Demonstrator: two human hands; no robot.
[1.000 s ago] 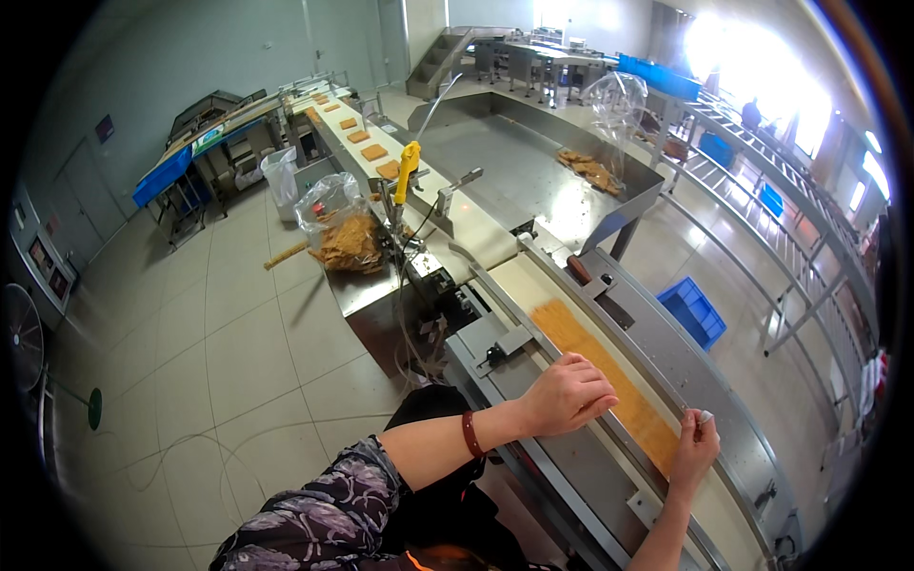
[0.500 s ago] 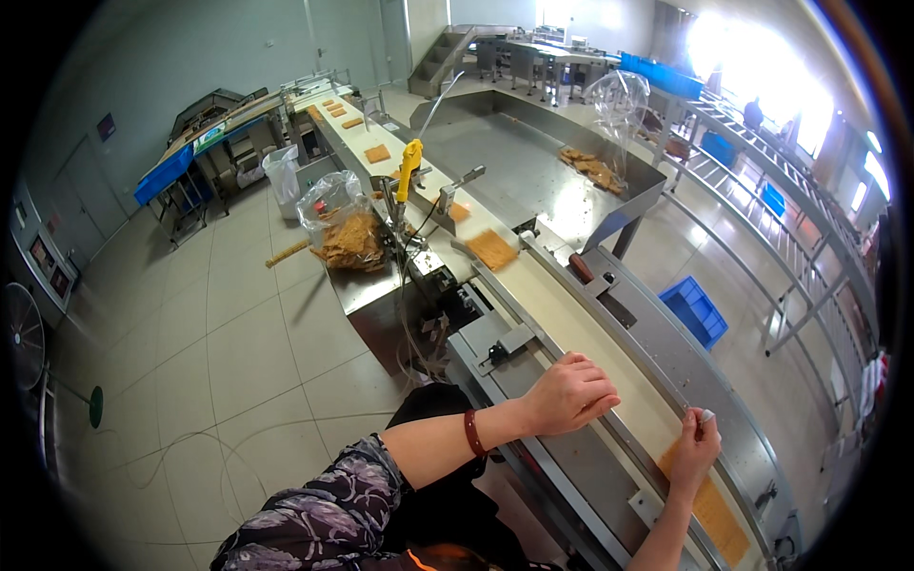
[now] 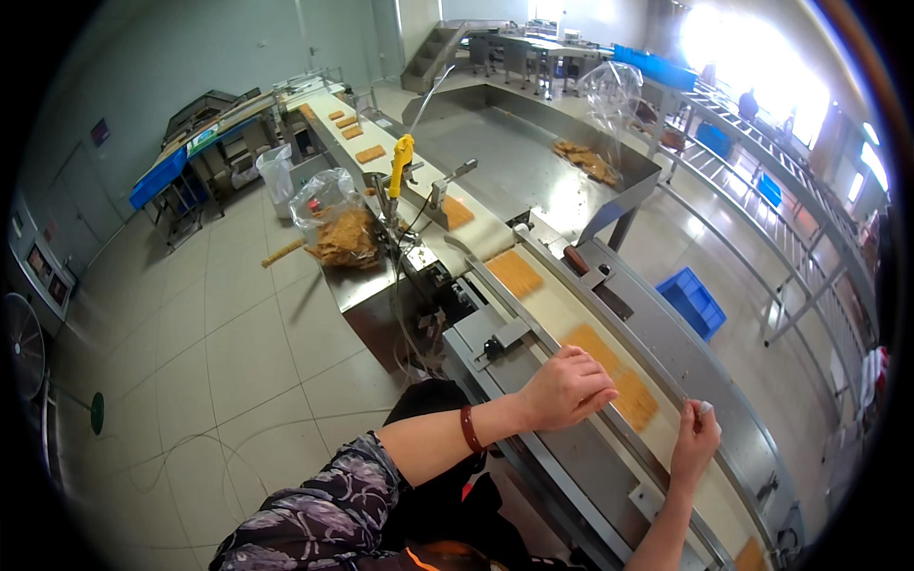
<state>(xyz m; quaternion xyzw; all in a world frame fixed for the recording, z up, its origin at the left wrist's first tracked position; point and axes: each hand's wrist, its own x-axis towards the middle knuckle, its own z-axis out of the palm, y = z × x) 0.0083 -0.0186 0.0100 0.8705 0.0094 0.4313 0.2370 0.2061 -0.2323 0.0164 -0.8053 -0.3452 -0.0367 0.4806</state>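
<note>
Several flat golden-brown, biscuit-like sheets lie on a cream conveyor belt [image 3: 557, 309]. One biscuit sheet [image 3: 515, 274] is near the belt's middle; another [image 3: 636, 400] lies between my hands, close behind a third [image 3: 590, 346]. My left hand [image 3: 569, 388] is held loosely curled over the belt's left rail, with nothing visible in it. At the right rail, my right hand [image 3: 697, 443] has its fingers pinched together. A small whitish patch [image 3: 705, 407] shows at its fingertips; whether it is held or worn, I cannot tell.
A clear bag of broken brown pieces [image 3: 345, 236] sits left of the belt, by a yellow-handled device [image 3: 400, 164]. To the right stand a large steel tray [image 3: 495, 128] with scraps, a blue crate [image 3: 692, 303] on the floor and a metal roller rack [image 3: 762, 157].
The biscuit sheets have travelled along the belt toward me, with two now between and beyond my hands. Those under my right hand have passed downward. Both hands stay nearly in place.
</note>
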